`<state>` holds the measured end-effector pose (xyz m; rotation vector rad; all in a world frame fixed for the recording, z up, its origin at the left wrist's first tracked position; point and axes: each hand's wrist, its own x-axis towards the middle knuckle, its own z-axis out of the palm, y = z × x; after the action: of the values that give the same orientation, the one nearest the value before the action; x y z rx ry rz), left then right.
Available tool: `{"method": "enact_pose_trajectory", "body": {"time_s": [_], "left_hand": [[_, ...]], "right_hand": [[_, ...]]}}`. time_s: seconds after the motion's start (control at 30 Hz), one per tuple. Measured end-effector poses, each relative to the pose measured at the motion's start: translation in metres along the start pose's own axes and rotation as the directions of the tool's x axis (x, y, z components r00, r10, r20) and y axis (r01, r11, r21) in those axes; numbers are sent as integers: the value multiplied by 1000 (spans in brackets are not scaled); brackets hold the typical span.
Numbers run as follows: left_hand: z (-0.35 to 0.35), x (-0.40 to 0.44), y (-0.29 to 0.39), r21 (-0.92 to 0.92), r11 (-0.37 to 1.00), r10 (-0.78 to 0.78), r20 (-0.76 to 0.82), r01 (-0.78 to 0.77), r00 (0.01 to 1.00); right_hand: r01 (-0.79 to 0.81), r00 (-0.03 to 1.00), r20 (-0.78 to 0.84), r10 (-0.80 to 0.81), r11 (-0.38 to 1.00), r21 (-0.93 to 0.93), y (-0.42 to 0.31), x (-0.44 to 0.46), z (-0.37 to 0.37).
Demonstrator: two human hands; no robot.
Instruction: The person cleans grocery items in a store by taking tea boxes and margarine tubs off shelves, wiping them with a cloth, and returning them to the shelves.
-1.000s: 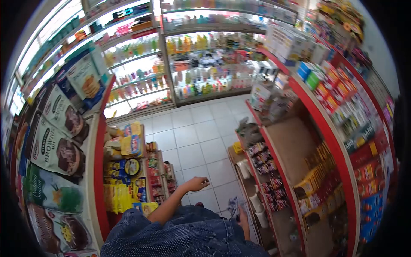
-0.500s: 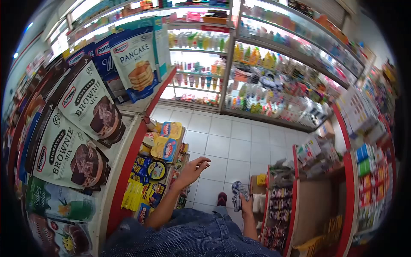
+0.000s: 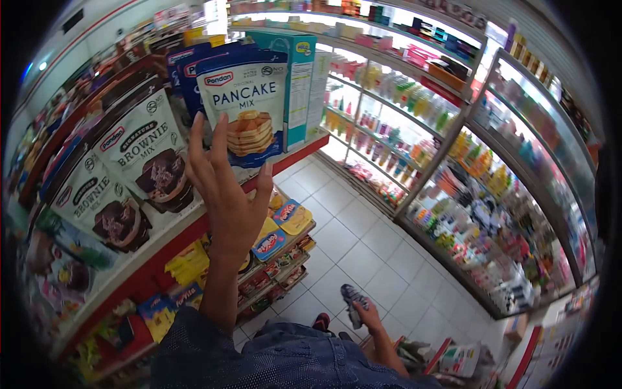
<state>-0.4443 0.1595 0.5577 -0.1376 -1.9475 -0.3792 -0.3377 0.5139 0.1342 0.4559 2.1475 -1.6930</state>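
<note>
My left hand [image 3: 230, 188] is raised in front of the top shelf, fingers spread and holding nothing. Its fingertips overlap the lower left part of a Pondan pancake mix pouch [image 3: 243, 97] in the view; whether they touch it I cannot tell. Two brownie mix pouches [image 3: 146, 152] stand to the left of the hand, and a teal box [image 3: 299, 84] is behind the pancake mix at its right. Low over the floor, my right hand [image 3: 369, 316] is closed on a crumpled grey patterned cloth [image 3: 352, 305].
A red shelf edge [image 3: 304, 154] runs below the pouches. Lower shelves hold yellow packets [image 3: 188, 264] and Forvita tubs [image 3: 293, 217]. White floor tiles [image 3: 382, 266] lie between this shelf and glass display cases [image 3: 479, 188] with bottles. Another shelf's red edge [image 3: 523, 356] is at lower right.
The view has turned left towards the pouches. My left hand has risen from above the floor to the pancake mix, its fingers now spread. My right hand still holds the cloth.
</note>
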Motion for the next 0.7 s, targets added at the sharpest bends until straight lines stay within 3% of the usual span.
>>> {"method": "enact_pose_trajectory", "body": {"time_s": [0.13, 0.23, 0.4, 0.6, 0.7], "left_hand": [[2, -13, 1, 20, 998, -59, 0, 59, 998], [-1, -20, 5, 57, 998, -39, 21, 37, 999], [2, -29, 2, 77, 997, -37, 79, 31, 996], [8, -38, -6, 77, 996, -36, 52, 32, 998], [16, -43, -16, 17, 998, -56, -108, 58, 993]], "right_hand": [[124, 985, -103, -135, 987, -105, -22, 56, -55], [93, 996, -5, -94, 978, 188, -70, 71, -66], [54, 996, 60, -74, 958, 281, -84, 107, -38], [-1, 947, 310, -86, 963, 270, -111, 97, 25], [5, 941, 330, -71, 980, 197, -105, 105, 44]]}}
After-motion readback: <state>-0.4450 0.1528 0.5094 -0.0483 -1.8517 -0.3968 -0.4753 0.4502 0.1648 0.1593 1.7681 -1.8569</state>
